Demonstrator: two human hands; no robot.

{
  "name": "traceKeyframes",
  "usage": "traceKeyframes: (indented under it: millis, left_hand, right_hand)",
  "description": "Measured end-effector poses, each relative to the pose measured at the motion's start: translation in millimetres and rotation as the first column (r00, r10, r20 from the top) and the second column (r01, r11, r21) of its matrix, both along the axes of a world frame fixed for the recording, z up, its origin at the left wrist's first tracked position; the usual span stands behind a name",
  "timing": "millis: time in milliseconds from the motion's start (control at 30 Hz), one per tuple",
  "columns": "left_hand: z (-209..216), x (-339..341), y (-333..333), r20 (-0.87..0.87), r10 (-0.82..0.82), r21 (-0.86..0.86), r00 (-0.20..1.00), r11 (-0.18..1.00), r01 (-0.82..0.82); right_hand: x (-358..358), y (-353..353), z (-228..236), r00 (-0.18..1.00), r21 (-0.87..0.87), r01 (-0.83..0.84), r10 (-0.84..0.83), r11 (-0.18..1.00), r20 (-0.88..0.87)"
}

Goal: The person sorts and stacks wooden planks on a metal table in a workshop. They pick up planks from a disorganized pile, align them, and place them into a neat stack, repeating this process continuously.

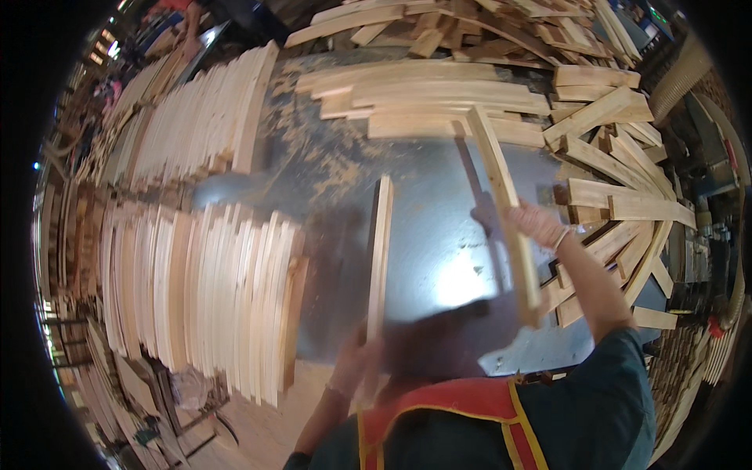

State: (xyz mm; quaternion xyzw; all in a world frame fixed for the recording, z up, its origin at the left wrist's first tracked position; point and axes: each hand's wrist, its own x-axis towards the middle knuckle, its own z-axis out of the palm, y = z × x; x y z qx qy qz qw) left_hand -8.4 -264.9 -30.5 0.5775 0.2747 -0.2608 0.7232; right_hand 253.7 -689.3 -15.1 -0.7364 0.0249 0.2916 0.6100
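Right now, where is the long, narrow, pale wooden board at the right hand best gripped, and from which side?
I'd probably grip the straight board near mid-length, from its right side, where the right hand holds it: similar visible lengths extend both ways.

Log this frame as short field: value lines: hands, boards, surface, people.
Left hand: the left hand, blurred, at the near end of a narrow board
Right hand: the right hand grips a second board partway along, above the table
Surface: dark, shiny tabletop, sawdust toward its far side
Left side: two rows of closely packed boards, near row and far row
Far side: flat-lying boards
Right side: jumbled boards
Others: another person's arm, upper left
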Motion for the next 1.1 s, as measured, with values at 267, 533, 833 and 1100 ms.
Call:
traceKeyframes:
  millis: [267,533,833,1100]
  left_hand:
    - [21.5,-48.8,58.6,-0.047,-0.458,0.525,0.888,0.745,0.412]
    - [-9.4,-96.9,138.4,-0.193,-0.541,0.954,0.819,-0.298,0.029]
    - [5.5,-87.8,146.7,-0.224,-0.518,0.971,0.826,-0.195,0.142]
    - [19.2,-9.1,24.2,-0.063,-0.825,0.996,0.562,-0.085,-0.012]
  right_hand:
    - [-160.6,254.3,-78.4,0.921,-0.15,-0.389,0.389,0.909,-0.034]
    - [-188.6,414.7,-20.5,0.813,0.033,-0.537,0.527,0.843,-0.249]
    - [-53.7,108.2,26.9,0.621,-0.863,-0.177,0.734,0.474,0.276]
    - [-82.5,18.1,-2.4,0.414,-0.944,-0.322,0.907,0.07,-0.074]
